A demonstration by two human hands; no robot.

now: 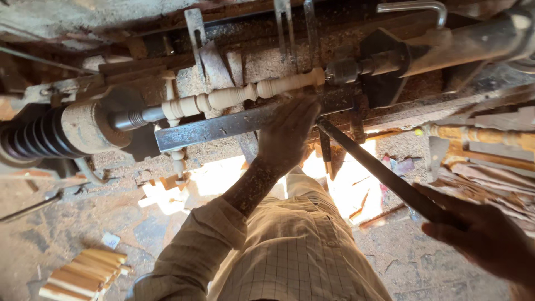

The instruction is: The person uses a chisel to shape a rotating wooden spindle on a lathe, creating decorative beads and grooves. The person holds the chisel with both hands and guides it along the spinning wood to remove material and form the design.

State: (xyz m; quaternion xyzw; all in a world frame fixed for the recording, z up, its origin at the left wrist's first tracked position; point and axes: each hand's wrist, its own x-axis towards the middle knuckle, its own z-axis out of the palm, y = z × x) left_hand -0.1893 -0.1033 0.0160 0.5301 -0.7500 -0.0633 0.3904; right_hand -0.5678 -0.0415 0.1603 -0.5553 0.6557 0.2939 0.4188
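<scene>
Two bare hands work a long chisel against a pale turned spindle on a wood lathe.

The left hand [287, 131] lies flat, fingers together and extended, pressing on the steel tool rest [223, 126] and the chisel's tip just below the spindle [242, 95]. The right hand [482, 234] is wrapped tight around the chisel [384, 175] near its lower end. The chisel's long axis runs diagonally — from lower right up to the left hand. The spindle lies nearly level, left to right, rising slightly rightward, clamped between the lathe ends — just above the left hand's fingertips. Sawdust covers the floor; cut wooden sticks [83, 273] lie at lower left.
</scene>
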